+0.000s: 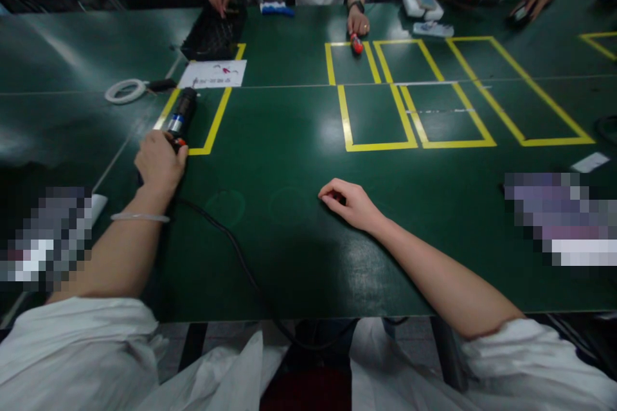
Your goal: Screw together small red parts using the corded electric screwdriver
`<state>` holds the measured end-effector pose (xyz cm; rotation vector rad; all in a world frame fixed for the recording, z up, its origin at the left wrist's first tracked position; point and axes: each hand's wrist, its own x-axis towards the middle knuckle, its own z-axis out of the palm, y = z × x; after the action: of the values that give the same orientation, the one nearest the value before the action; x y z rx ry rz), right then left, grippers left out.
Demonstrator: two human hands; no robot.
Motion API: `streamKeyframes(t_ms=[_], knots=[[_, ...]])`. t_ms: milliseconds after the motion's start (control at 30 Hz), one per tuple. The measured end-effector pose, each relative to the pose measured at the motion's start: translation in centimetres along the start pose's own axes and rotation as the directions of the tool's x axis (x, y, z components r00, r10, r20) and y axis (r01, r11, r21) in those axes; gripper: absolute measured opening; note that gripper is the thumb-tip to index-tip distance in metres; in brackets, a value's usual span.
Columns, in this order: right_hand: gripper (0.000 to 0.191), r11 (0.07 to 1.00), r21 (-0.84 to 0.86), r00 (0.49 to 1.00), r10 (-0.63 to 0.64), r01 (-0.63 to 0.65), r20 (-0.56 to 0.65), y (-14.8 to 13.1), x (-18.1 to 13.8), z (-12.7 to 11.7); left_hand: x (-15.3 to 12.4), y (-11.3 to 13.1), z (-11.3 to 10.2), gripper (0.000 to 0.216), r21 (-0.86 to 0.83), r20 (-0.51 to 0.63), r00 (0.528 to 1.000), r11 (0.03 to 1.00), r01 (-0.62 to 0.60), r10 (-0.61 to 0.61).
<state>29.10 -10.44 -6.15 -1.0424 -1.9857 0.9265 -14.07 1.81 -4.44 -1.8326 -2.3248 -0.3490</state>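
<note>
My left hand (pixel 161 160) is closed around the rear of a corded power tool (pixel 182 112) at the left. The tool has a black barrel, a silver and blue band and a red part by my thumb. It lies over a yellow-taped rectangle, its barrel pointing away from me. A black cord (pixel 231 237) runs from near my left wrist across the table and over the front edge. My right hand (pixel 351 202) rests on the green table (pixel 274 257) near the middle, fingers curled. Something small and dark, partly reddish, shows inside the curl; its kind is hidden.
Beyond the tool are a white paper (pixel 212 74), a black crate (pixel 212 35) and a white coil (pixel 125 91). Opposite, a co-worker's hand touches a red-handled object (pixel 356 44). Yellow tape frames (pixel 380 146) mark the table. Blurred-out items lie left and right.
</note>
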Motion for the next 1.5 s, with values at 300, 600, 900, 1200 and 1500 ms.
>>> streamKeyframes(t_ms=[300, 600, 900, 1200, 1500], knots=[[0.009, 1.000, 0.003, 1.000, -0.004, 0.004, 0.002, -0.1, 0.0, -0.1, -0.4, 1.1, -0.7, 0.051, -0.014, 0.019, 0.999, 1.000, 0.027, -0.027], [0.009, 1.000, 0.015, 1.000, -0.018, 0.018, 0.012, -0.1, 0.0, -0.2, 1.6, 1.4, -1.2, 0.039, -0.324, -0.075, 0.986, 0.939, 0.120, -0.151], [0.010, 0.997, 0.068, 1.000, 0.021, -0.022, 0.006, 0.0, -0.1, 0.0, -8.5, 17.3, -1.9, 0.025, -0.910, 0.152, 0.882, 0.411, -0.051, 0.447], [0.029, 0.980, 0.199, 0.999, 0.021, -0.029, 0.039, 0.3, -0.1, 0.4, -13.3, 20.4, -2.6, 0.062, -0.954, 0.296, 0.600, 0.266, 0.140, 0.743], [0.027, 0.983, 0.180, 0.998, 0.035, -0.044, 0.052, 0.0, 0.2, 0.2, -12.7, 19.6, -2.1, 0.072, -0.947, 0.319, 0.465, 0.256, 0.195, 0.826]])
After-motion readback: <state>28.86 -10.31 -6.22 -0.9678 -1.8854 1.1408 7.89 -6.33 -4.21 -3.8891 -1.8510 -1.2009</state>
